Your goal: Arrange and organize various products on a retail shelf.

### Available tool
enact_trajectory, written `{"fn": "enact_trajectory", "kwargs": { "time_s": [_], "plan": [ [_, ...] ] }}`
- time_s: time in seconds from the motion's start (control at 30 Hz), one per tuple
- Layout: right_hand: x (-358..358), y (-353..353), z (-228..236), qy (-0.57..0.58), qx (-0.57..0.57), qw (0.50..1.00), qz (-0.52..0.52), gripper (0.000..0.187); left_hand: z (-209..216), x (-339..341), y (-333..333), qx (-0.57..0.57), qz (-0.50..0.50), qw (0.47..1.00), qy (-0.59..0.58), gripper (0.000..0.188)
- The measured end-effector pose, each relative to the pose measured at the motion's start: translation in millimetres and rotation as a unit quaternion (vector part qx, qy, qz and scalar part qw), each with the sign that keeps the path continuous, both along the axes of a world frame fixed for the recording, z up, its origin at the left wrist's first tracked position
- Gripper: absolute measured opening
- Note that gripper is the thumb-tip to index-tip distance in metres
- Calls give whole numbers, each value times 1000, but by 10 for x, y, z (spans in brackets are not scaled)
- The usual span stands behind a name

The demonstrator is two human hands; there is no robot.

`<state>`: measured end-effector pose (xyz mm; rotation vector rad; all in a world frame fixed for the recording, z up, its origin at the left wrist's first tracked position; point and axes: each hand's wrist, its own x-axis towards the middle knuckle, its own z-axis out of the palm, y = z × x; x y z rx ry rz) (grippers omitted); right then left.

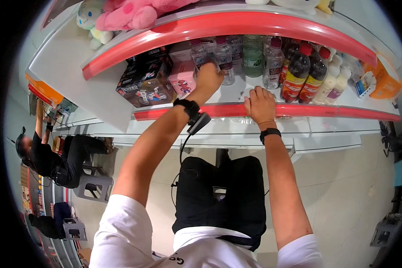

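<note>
On the shelf, my left hand (pixel 210 77) reaches in with curled fingers at a clear plastic bottle (pixel 199 52) with a purple cap. The hand hides this bottle's lower part. Close on its right stands another clear bottle (pixel 225 62), also purple-capped. My right hand (pixel 260 105) lies over the red front edge (pixel 228 110) of the shelf, fingers stretched and holding nothing. Behind it stand a clear bottle (pixel 273 67) and a larger greenish bottle (pixel 253 56). Dark drink bottles (pixel 298 71) with red caps and yellow-red labels are farther right.
Left of the bottles sit a pink box (pixel 182 77) and dark toy boxes (pixel 146 85). White-capped bottles (pixel 332 85) and an orange carton (pixel 385 78) stand right. Plush toys (pixel 134 12) lie on the upper shelf, above its red edge (pixel 236 22). A person (pixel 49 156) sits far left.
</note>
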<state>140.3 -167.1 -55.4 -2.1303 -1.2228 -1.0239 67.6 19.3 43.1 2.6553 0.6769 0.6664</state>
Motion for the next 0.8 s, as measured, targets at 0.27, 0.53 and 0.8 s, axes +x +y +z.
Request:
{"fn": "enact_trajectory", "kwargs": {
  "time_s": [0.27, 0.53, 0.8],
  "plan": [
    [-69, 57, 23, 9, -17, 1000, 7, 24, -146, 59, -368, 480, -265, 836, -13, 14],
    [-13, 82, -21, 2, -9, 1000, 13, 24, -309, 255, -83, 540, -163, 794, 227, 24],
    [-45, 108, -38, 3, -3, 999, 43, 25, -236, 135, -47, 469, -239, 834, 168, 16]
  ]
}}
